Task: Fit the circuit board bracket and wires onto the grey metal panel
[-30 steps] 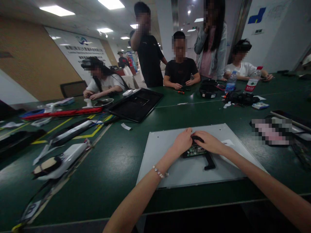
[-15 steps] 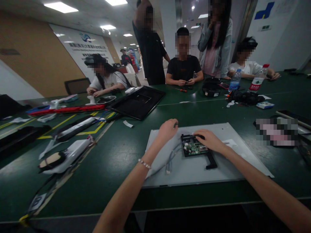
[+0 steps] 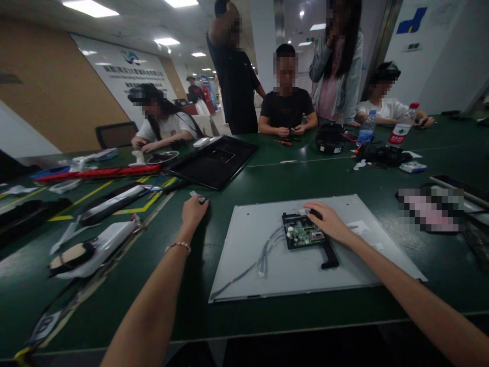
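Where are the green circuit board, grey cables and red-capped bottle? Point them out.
Green circuit board (image 3: 304, 235): head view, middle of its face.
Grey cables (image 3: 264, 259): head view, their bunched stretch.
Red-capped bottle (image 3: 399, 132): head view, its label.

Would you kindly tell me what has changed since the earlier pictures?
The left hand has left the circuit board and moved leftward, off the pale panel and over the green table; a small dark item shows at its fingertips. The cables, hidden at first, now show. The right hand stays at the board's far right side; board and panel stayed put.
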Demonstrator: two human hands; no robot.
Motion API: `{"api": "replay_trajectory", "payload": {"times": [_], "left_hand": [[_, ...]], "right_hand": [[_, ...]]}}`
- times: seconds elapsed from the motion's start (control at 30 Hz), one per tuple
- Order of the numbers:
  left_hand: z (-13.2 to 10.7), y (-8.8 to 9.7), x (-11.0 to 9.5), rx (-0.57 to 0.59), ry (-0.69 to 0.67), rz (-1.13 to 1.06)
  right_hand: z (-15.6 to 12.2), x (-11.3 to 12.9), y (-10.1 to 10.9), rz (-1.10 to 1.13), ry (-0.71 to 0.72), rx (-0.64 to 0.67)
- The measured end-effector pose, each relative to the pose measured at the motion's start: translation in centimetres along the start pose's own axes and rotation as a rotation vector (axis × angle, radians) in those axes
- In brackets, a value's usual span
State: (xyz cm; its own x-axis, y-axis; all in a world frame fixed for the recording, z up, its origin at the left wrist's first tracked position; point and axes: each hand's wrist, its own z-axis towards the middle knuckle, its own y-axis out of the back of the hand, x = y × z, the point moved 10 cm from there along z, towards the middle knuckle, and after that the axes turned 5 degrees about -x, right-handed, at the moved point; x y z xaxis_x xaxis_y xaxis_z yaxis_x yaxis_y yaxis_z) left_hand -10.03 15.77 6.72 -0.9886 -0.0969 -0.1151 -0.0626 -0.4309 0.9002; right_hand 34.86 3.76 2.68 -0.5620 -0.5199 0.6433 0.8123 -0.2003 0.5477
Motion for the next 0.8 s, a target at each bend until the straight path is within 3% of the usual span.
{"api": "replay_trajectory", "payload": {"times": [0.23,0.4,0.53,0.7,0.8], "left_hand": [[0.3,-0.3,0.8,0.036,0.017,0.054],[-0.7,0.6,-1.6,0.01,-0.029,0.118],[-3.0,1.9,-6.7,-0.003,-0.107,0.156],[-8.8,4.3,-16.7,0.021,-0.38,0.167],[-12.0,5.4,-21.2,0.044,-0.47,0.098]], "right_hand": [[-0.1,-0.6,0.6,0.033,-0.052,-0.041],[0.0,-0.5,1.0,0.032,-0.067,-0.059],[0.1,0.0,1.5,0.026,-0.056,-0.083],[0.0,1.7,2.1,0.023,-0.014,-0.106],[-0.1,3.3,1.9,0.032,0.018,-0.093]]}}
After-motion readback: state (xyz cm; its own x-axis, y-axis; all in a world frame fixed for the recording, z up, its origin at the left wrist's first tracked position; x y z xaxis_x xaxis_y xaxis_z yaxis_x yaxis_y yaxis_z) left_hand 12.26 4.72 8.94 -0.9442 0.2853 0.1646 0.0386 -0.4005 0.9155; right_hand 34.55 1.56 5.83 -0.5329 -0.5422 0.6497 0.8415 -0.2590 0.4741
